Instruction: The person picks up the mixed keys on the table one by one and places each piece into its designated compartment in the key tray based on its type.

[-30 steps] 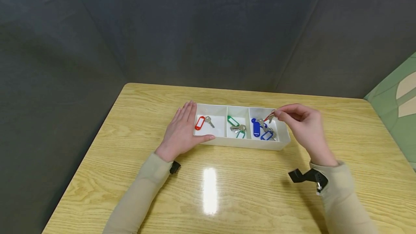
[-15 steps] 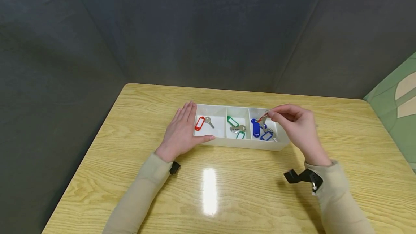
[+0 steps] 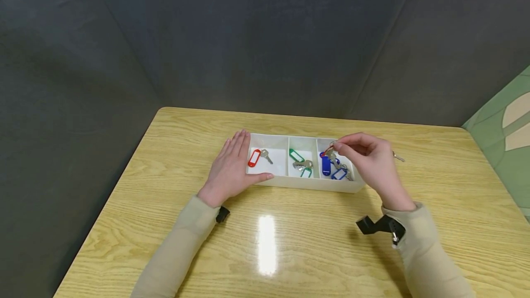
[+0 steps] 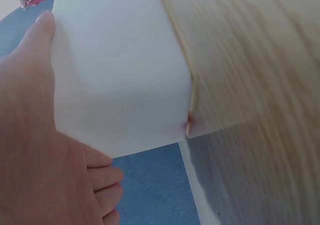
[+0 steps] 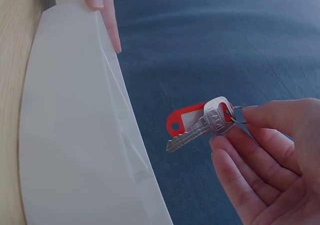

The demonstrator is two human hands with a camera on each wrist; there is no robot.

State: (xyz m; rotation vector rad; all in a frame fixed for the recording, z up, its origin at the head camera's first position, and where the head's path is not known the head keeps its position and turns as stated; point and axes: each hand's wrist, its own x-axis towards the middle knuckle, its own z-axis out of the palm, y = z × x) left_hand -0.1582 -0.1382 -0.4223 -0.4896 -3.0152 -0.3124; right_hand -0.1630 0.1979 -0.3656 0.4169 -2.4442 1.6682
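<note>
In the head view, a white three-part tray point(image 3: 306, 182) stands on the table. My left hand point(image 3: 229, 169) lies with straight fingers along its left end, thumb over the front rim. My right hand point(image 3: 370, 162) is above the right compartment, pinching a key ring between thumb and forefinger. From that ring hang a silver key point(image 5: 216, 117) and a red key tag point(image 5: 174, 121), plain in the right wrist view. A red-tagged key point(image 3: 254, 157) lies in the left compartment. Green key tags point(image 3: 296, 155) with keys fill the middle one, blue key tags point(image 3: 326, 166) with keys the right.
Beyond my right hand, a loose key point(image 3: 399, 156) shows on the wooden table point(image 3: 207, 252), its other end hidden by the hand. A dark curtain point(image 3: 265, 49) rises behind the table's far edge. Green patterned fabric point(image 3: 509, 137) hangs at the right.
My right hand has moved left with the red-tagged key, further over the right compartment. A key on the table has come into sight behind it. My left hand stays put.
</note>
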